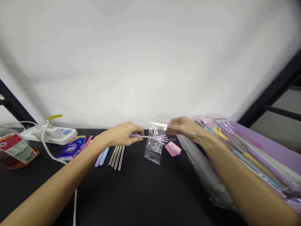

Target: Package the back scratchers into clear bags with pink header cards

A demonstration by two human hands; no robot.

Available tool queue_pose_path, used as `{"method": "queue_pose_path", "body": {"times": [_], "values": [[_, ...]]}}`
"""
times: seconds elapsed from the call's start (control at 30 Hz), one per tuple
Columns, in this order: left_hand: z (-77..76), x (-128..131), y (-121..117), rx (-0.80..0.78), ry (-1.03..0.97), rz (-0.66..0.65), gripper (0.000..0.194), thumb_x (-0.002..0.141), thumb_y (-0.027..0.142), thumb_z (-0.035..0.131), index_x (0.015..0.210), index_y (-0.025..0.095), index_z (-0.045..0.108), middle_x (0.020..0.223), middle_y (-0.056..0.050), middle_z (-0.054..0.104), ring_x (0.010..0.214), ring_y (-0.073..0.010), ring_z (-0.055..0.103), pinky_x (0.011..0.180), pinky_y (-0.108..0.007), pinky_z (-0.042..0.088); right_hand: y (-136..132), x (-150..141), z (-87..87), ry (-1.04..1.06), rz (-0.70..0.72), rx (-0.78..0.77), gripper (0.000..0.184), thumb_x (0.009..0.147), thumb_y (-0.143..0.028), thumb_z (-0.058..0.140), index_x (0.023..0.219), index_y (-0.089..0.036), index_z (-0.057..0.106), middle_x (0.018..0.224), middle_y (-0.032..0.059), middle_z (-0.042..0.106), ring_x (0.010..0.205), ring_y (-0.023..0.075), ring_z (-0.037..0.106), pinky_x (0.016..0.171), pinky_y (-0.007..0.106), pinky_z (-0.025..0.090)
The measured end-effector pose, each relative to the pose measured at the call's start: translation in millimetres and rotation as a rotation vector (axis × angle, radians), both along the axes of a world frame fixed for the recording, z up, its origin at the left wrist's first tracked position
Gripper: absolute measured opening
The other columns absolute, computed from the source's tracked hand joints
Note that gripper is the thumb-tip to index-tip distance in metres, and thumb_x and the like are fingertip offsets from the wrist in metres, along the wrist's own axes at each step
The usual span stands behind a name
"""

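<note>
While the left hand [121,134] grips a lilac back scratcher [161,138], the right hand [182,128] pinches a plastic bag [152,147].

The camera sat on the person's head and looked forward and down across a black table [141,194], tilted high enough that a white backdrop [150,62] filled the upper half of the frame. The table's far edge ran just below the middle of the picture, so the work surface took up only the lower part. The view was wide and close: both forearms entered from the bottom corners, with the left hand [122,133] and right hand [183,127] meeting near the centre, just in front of that far edge. A purple tray [270,147] on the right was cut off by the frame — the view faced the backdrop squarely.
</note>
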State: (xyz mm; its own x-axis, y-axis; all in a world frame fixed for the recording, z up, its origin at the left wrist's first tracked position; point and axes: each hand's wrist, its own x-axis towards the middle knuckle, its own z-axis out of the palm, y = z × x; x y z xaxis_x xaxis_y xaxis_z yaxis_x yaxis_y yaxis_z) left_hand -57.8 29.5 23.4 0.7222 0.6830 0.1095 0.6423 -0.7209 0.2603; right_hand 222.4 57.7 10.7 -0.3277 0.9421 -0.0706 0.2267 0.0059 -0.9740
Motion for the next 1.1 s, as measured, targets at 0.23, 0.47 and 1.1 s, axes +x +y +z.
{"method": "queue_pose_path", "body": {"times": [0.23,0.47,1.1], "values": [[1.3,2,-3,-0.027,-0.001,0.055,0.025,0.092,0.036,0.048,0.101,0.019,0.064,0.071,-0.002,0.062,0.058,-0.0123,0.049,0.056,-0.025,0.032,-6,-6,5.3,0.038,-0.100,-0.006,0.027,0.078,-0.039,0.076,0.069,-0.018,0.062,0.083,0.0105,0.076,0.084,0.0204,0.072,0.077,0.032,0.059],[-3.6,6,-3,-0.001,0.053,0.133,0.026,0.094,0.039,0.043,0.106,0.021,0.058,0.073,-0.002,0.057,0.058,-0.0138,0.048,0.055,-0.026,0.033,-2,-8,0.3,0.011,-0.151,0.101,0.038,0.077,-0.048,0.075,0.064,-0.018,0.055,0.083,0.0095,0.076,0.093,0.0226,0.071,0.074,0.031,0.059],[-11.5,11,-4,0.017,0.067,0.199,0.027,0.098,0.040,0.034,0.110,0.020,0.047,0.079,-0.005,0.060,0.061,-0.0164,0.051,0.058,-0.028,0.035,4,-10,-7.4,0.062,-0.341,0.203,0.038,0.067,-0.051,0.081,0.066,-0.018,0.063,0.069,0.0073,0.072,0.070,0.0214,0.071,0.069,0.035,0.064]]}}
